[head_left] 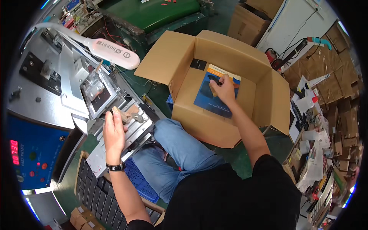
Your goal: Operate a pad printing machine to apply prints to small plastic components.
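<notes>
My left hand is closed around a crumpled beige item, perhaps cloth, at the metal fixture of the machine, beside a small metal plate. My right hand reaches inside the open cardboard box, fingers closed on a small black piece over a blue booklet with a yellow band. Another black piece lies in the box's back left corner.
A machine with a blue control panel fills the left, beneath a white lamp. A green surface and stacked cartons stand behind. A cluttered bench runs along the right. A blue crate is beside my legs.
</notes>
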A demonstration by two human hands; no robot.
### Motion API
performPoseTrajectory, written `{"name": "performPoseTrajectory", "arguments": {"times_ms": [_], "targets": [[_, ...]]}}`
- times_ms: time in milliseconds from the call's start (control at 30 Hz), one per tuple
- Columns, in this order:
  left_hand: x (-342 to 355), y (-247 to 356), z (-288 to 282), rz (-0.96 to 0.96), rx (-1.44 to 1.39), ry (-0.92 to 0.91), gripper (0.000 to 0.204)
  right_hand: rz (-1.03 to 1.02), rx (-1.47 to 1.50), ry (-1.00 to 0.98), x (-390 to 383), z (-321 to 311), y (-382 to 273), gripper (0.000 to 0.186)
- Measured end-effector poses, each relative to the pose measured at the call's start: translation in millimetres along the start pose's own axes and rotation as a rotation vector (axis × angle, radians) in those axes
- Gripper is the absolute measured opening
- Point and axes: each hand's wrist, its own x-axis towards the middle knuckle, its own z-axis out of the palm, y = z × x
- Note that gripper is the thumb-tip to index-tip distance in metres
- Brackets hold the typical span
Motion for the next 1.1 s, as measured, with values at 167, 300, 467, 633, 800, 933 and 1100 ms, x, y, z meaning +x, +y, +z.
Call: {"name": "performPoseTrajectory", "arguments": {"times_ms": [167,300,467,633,800,933,1100], "targets": [[-44,-4,-15,0.083,0.362,-0.026,0.029,0.108,-0.565,-0.036,76,31,15,0.049],[-125,-37,-46,-0.033,0.176,0.363,0.026,0.098,-0.697,-0.093,109,66,32,0.054],[-196,-99,-109,-0.213,0.181,0.631,0.022,-0.184,-0.726,-0.443,82,109,-13,0.063],[-258,-158,-166,-0.404,0.347,0.872,0.028,-0.409,-0.556,-0.539,50,77,-38,0.051],[-232,-194,-161,-0.272,1.082,0.783,0.044,-0.458,-0.464,-0.410,62,63,-36,0.038],[-188,-188,-148,-0.528,1.229,0.623,0.050,-0.460,-0.428,-0.257,63,42,-39,0.028],[-176,-199,-129,-0.549,1.293,0.590,0.051,-0.450,-0.277,-0.244,34,27,-88,0.021]]}}
